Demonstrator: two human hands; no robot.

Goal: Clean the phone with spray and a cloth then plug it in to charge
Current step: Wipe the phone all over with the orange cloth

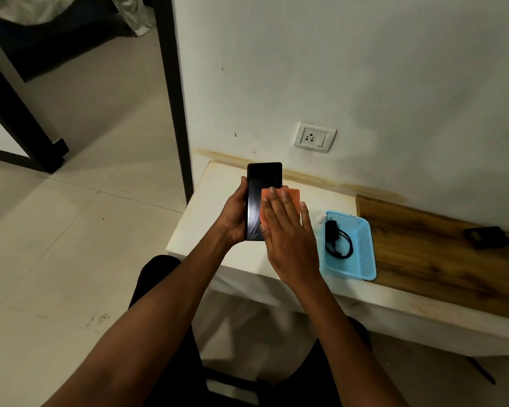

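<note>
A blue basket (365,251) holding a black charger (337,239) sat at 3 o'clock of the phone (260,183), the wall socket (315,138) at 12 o'clock. The left hand (232,215) clamped the dark, glossy phone above the white table (206,212); the right hand (288,233) pressed an orange cloth (293,195) flat, fingers together, covering its right half.

Home room, tiled floor (71,230), white wall with socket (315,138), bedding (27,10) through doorway

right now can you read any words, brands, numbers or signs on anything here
None can be read.
phone: dark screen, no text showing.
orange cloth: plain.
wall socket: only pin holes and a switch, no marking legible.
blue basket and charger: no print I can make out.
dark object on the wood top: too dim to tell.
</note>
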